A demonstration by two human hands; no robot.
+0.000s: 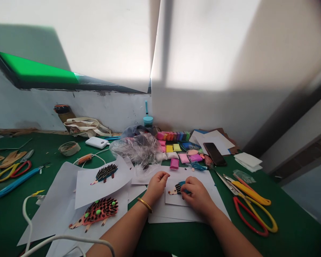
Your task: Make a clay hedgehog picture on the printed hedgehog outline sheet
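On a small white sheet of paper point(173, 201) lies a little clay hedgehog point(173, 191) with a pale face, a blue back and some dark spines. Curled over its back end is my right hand point(196, 194), fingers pinched down at the blue clay; whatever they hold is hidden. My left hand point(158, 184), with a gold bangle point(144, 205) at the wrist, is raised beside the sheet's left edge. Its fingertips press together, and I cannot make out anything between them. A few tiny dark and pale bits rest on the paper beyond the hands.
Two finished-looking hedgehogs, one dark point(106, 172) and one pink point(101, 210), lie on papers at left. Colourful clay packets point(174, 164) and a crumpled plastic bag point(136, 148) are behind. Right are scissors point(250, 207), a yellow cutter point(253, 192) and a phone point(214, 154). A white cable point(69, 238) crosses front left.
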